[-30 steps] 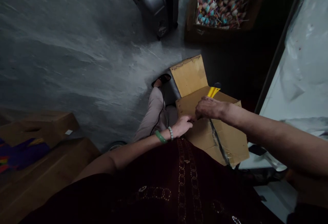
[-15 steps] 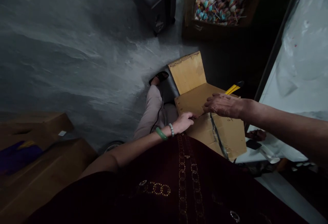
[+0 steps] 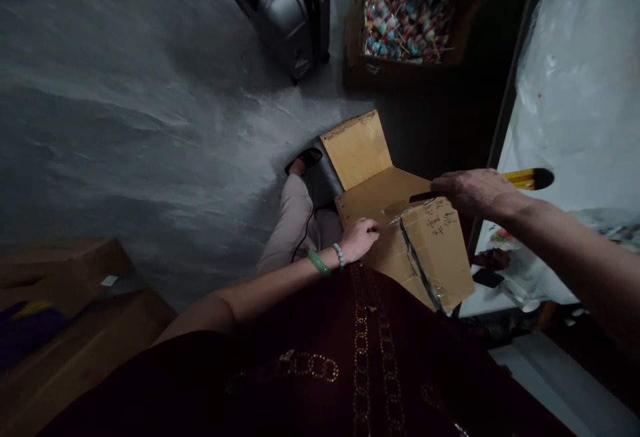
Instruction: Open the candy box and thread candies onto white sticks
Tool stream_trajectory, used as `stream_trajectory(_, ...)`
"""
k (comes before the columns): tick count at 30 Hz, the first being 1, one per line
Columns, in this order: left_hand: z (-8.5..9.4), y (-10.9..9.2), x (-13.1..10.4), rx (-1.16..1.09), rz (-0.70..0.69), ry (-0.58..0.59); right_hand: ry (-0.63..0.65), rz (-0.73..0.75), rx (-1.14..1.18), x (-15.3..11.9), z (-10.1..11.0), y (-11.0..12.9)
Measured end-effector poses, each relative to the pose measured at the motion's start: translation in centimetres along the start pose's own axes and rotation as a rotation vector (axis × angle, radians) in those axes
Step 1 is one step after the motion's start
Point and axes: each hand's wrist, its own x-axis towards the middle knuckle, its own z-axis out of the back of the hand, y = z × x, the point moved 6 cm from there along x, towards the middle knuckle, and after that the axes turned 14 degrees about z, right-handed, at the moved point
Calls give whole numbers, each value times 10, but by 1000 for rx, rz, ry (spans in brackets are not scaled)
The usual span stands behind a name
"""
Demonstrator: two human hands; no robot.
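Above the far right corner of the carton [image 3: 450, 260], the right hand [image 3: 475, 190] has its fingers wrapped round a knife [image 3: 520, 178], or some tool much like it. Its yellow handle runs out behind the hand toward the bench [image 3: 511, 149] and ends in black; a thin dark end shows past the fingertips on the other side, over the carton top. The hand covers the middle of the knife, and whether the dark end touches the carton cannot be told.

At the carton's left side, close to the person's shirt [image 3: 370, 364], the left hand [image 3: 359, 240] has its fingers curled and narrow. Clear tape [image 3: 395, 214] shines just beyond the fingertips; whether they pinch it is too dim to tell.

Handwriting [image 3: 440, 217] marks the carton's far right part, too small to read. A dark seam [image 3: 420, 267] runs toward the near right corner. Past the far left edge stands a panel [image 3: 356, 150], its join with the carton unclear.

Plastic [image 3: 575, 70] covers the bench's far part and is cut off at the right. At the bench's near left corner lies a dark flat thing [image 3: 487, 278], hard to name. A suitcase [image 3: 287, 17] and 2 brown boxes [image 3: 100, 370] are cut off too.
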Motion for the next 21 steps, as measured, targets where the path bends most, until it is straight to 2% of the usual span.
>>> stream_trajectory(3,-3,-2,0,-43,8,41,141,-98,103,9,-16,0)
stream_trajectory(5,-4,-2,-1,-69,17,69,182,-106,153,19,-22,-3)
stream_trajectory(10,-4,-4,-4,-79,-13,125,227,-71,150,40,-25,6)
stream_trajectory(15,-3,-7,-10,1,-77,142,306,-63,216,41,-31,14)
stream_trajectory(21,-1,-12,-17,10,-117,66,286,-96,162,41,-27,13)
